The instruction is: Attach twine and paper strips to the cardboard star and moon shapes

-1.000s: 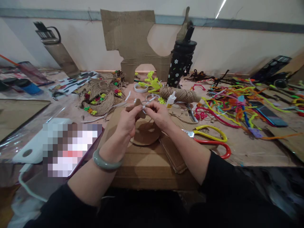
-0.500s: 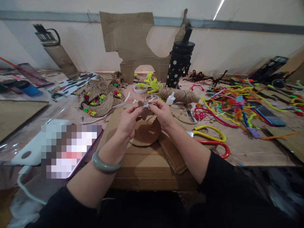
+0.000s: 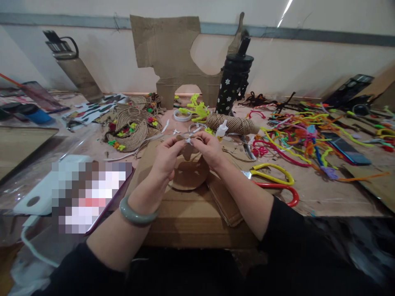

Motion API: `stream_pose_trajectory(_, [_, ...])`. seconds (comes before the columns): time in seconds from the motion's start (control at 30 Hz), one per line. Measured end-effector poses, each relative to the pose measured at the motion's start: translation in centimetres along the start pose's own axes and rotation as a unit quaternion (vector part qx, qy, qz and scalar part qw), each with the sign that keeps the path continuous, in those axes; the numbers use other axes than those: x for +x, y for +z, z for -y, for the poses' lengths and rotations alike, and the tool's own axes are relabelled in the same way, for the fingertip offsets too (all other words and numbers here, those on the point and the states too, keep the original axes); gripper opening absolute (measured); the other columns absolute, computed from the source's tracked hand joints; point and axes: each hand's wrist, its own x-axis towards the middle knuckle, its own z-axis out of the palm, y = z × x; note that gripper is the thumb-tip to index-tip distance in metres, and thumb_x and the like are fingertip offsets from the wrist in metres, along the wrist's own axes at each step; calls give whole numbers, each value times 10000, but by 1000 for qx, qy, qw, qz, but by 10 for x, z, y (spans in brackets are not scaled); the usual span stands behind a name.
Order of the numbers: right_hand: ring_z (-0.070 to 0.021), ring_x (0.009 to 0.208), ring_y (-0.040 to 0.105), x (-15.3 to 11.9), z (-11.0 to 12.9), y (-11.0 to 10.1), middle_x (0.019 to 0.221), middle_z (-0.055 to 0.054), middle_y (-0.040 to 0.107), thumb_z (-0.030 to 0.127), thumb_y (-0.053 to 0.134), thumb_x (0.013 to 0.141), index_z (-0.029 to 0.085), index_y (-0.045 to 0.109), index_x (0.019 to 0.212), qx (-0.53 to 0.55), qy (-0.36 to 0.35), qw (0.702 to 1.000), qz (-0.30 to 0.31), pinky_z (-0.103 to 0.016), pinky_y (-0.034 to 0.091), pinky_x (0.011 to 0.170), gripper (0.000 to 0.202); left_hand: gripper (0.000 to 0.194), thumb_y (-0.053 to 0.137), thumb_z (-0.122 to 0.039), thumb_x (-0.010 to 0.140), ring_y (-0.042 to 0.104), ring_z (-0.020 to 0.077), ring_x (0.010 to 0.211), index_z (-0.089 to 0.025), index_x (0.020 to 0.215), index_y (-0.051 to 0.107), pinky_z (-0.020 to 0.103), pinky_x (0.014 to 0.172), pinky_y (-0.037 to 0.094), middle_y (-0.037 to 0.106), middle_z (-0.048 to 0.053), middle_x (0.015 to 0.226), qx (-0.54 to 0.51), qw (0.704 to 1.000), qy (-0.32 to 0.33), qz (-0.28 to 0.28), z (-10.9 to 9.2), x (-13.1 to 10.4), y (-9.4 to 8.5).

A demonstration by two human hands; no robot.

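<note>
My left hand point(image 3: 168, 158), with a grey-green bangle point(image 3: 138, 213) on the wrist, pinches a small brown cardboard piece point(image 3: 187, 154). From the other side, the fingers of my right hand point(image 3: 210, 150) close on a narrow white strip point(image 3: 188, 141) at the top of this piece. The two hands nearly touch, and the fingertips hide part of both things. Below them a rounded cardboard cutout point(image 3: 191, 176) lies on a larger cardboard box point(image 3: 182, 203). A folded cardboard strip point(image 3: 224, 199) rests beside my right forearm.
Scissors point(image 3: 274, 174) with yellow and red handles lie to the right. Beyond are a twine roll point(image 3: 230, 123), a white-tipped glue bottle point(image 3: 221, 129) and a black flowered bottle point(image 3: 231, 82). Tangled pipe cleaners point(image 3: 296, 139) spread rightward. A phone point(image 3: 101, 193) and a white power bank point(image 3: 46, 185) sit left.
My fingertips have shifted slightly left and closer together over the white strip. The small cardboard piece has turned a little and now hangs lower between the hands.
</note>
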Motion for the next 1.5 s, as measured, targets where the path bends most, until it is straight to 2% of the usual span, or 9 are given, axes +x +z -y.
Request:
stream_pose_trajectory(0.27, [-89, 638, 437, 0, 3, -1, 658, 49, 513, 403, 639, 609, 195, 554, 699, 34, 20, 999, -30, -260, 341, 632, 242, 253, 779, -298, 536, 546, 88, 614, -140, 721, 708, 220, 621, 410, 661, -7, 675, -4, 1000, -19, 7, -2, -3, 2])
stream_pose_trajectory(0.47, [-78, 603, 392, -1, 5, 0, 622, 62, 456, 410, 628, 638, 191, 546, 701, 35, 13, 999, -39, -253, 321, 596, 242, 203, 769, -263, 539, 564, 88, 644, -152, 701, 719, 213, 660, 431, 682, -4, 695, -5, 1000, -19, 15, -4, -4, 4])
stream_pose_trajectory(0.6, [-82, 622, 436, 2, 2, -1, 672, 49, 517, 451, 646, 659, 194, 562, 762, 42, -11, 998, -40, -255, 368, 612, 289, 200, 776, -245, 530, 547, 80, 603, -157, 700, 717, 210, 619, 423, 679, -7, 689, -13, 1000, -15, -3, -4, -4, 4])
stream_pose_trajectory(0.77, [-114, 737, 527, 2, -2, -6, 811, 6, 590, 417, 628, 754, 209, 575, 841, -46, -88, 990, -97, -276, 441, 688, 232, 170, 777, -238, 557, 525, 75, 568, -167, 695, 707, 217, 598, 415, 660, -15, 661, -9, 1000, 0, -22, -5, -2, 5])
stream_pose_trajectory(0.87, [-144, 865, 557, -1, 1, -8, 913, -30, 611, 333, 593, 805, 211, 582, 836, -139, -178, 962, -151, -302, 451, 752, 126, 160, 769, -252, 558, 507, 72, 565, -167, 676, 701, 207, 580, 391, 650, -19, 645, -3, 999, 14, -37, -4, -1, 5])
stream_pose_trajectory(0.97, [-156, 887, 560, -6, 7, -9, 893, -34, 615, 273, 571, 821, 216, 573, 811, -190, -231, 938, -174, -317, 448, 773, 57, 162, 761, -267, 561, 493, 69, 568, -168, 674, 700, 199, 569, 369, 648, -20, 647, -1, 998, 27, -48, -2, 0, 3])
stream_pose_trajectory(1.13, [-131, 729, 520, -11, 9, -4, 762, -7, 578, 238, 550, 836, 218, 570, 770, -216, -266, 930, -129, -297, 427, 681, 72, 183, 759, -272, 550, 476, 67, 566, -165, 691, 714, 199, 564, 353, 641, -21, 636, 7, 998, 27, -63, -2, 0, 2])
stream_pose_trajectory(1.27, [-130, 705, 512, -12, 6, -1, 740, -4, 575, 227, 542, 836, 219, 581, 766, -235, -254, 935, -76, -295, 418, 663, 81, 162, 755, -262, 560, 475, 72, 573, -167, 686, 719, 203, 568, 355, 643, -17, 643, 10, 998, 26, -56, -3, -1, 3])
stream_pose_trajectory(1.5, [-136, 732, 532, -7, 0, -4, 780, -11, 618, 236, 554, 830, 215, 606, 772, -228, -231, 943, -68, -308, 431, 707, 81, 99, 749, -210, 607, 545, 92, 646, -191, 704, 737, 213, 626, 416, 680, -12, 712, 7, 999, 31, -16, -4, -4, 6])
